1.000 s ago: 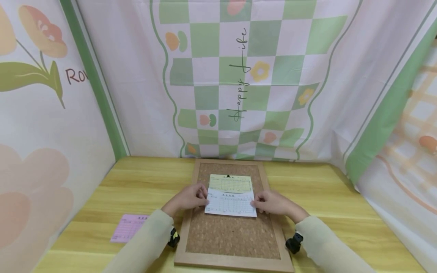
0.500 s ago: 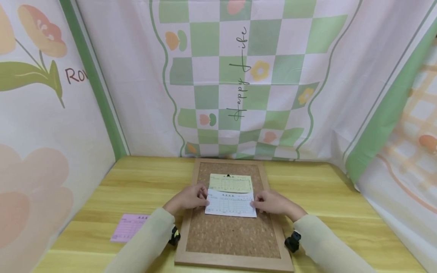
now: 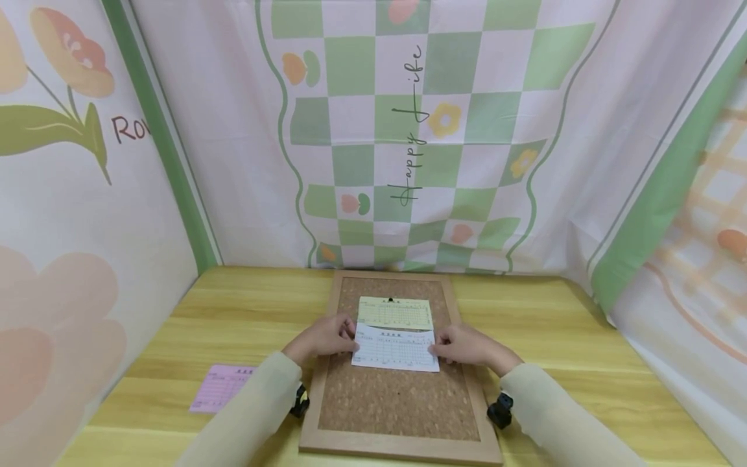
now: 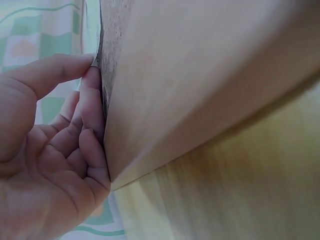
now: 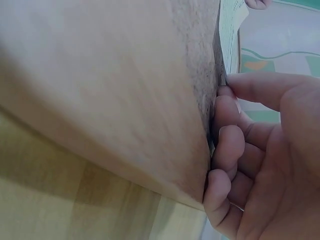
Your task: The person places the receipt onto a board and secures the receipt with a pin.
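Note:
A white printed form slip [image 3: 395, 350] lies over the middle of the framed cork board [image 3: 399, 405]. My left hand [image 3: 323, 337] pinches its left edge between thumb and forefinger. At the opposite edge, my right hand [image 3: 469, 347] pinches the slip the same way. Both wrist views show the thumb and forefinger closed on the paper's edge, with the other fingers curled against the board. Just beyond the white slip is a yellow printed form slip [image 3: 393, 314], its lower edge meeting or tucked under the white one. A small black pin or clip [image 3: 390, 299] sits at its top.
A pink printed form slip [image 3: 217, 390] lies on the wooden table [image 3: 175, 340] to the left, partly covered by my left sleeve [image 3: 251, 408]. The board's wooden frame [image 3: 403, 446] forms a raised rim. Patterned cloth [image 3: 403, 162] hangs behind and at both sides.
The white slip and my left hand have shifted very slightly to the right. Both hands keep their pinch on the slip throughout.

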{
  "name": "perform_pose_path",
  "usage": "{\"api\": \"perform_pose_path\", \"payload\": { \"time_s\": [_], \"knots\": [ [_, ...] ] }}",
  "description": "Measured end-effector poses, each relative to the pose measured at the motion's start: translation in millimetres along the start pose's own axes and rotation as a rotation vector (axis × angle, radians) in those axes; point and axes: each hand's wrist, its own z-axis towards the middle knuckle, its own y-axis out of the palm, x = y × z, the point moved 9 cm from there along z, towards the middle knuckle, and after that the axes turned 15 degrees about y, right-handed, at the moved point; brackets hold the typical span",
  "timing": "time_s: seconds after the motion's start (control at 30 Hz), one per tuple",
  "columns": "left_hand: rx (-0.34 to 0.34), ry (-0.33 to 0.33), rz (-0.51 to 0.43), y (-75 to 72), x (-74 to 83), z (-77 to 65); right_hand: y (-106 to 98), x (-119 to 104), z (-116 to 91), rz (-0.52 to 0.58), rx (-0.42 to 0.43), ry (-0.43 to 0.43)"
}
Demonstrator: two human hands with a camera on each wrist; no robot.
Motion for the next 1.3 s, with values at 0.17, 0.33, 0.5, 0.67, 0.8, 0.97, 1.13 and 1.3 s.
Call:
{"api": "perform_pose_path", "payload": {
  "time_s": [0.17,0.33,0.5,0.67,0.8,0.97,1.13,1.3],
  "knots": [
    [0.001,-0.009,0.001,-0.2,-1.0,0.2,-0.8,0.4,0.0,-0.014,0.008,0.006],
    [0.001,-0.017,0.003,-0.1,-2.6,0.0,-2.2,-3.2,-3.0,-0.020,0.007,0.005],
    [0.006,-0.020,-0.002,-0.3,-3.3,-0.9,-2.5,-3.6,-3.2,-0.020,-0.007,-0.012],
    [0.004,-0.005,-0.016,-0.5,-2.7,-1.7,-2.3,-3.7,-2.7,-0.021,-0.009,-0.025],
    [0.000,0.033,-0.039,-2.7,-1.0,-3.1,-2.1,-4.3,-2.4,-0.021,-0.007,-0.027],
    [-0.001,0.129,0.031,-9.4,6.8,-5.2,-1.2,-4.7,-1.8,-0.021,-0.011,-0.031],
    [-0.053,0.180,0.110,-8.8,13.7,-9.2,-1.2,-2.8,-1.2,-0.018,-0.016,-0.016],
    [-0.094,0.161,0.152,-4.8,10.5,-10.9,-1.7,0.0,-0.3,-0.010,-0.017,0.009]
  ]
}}
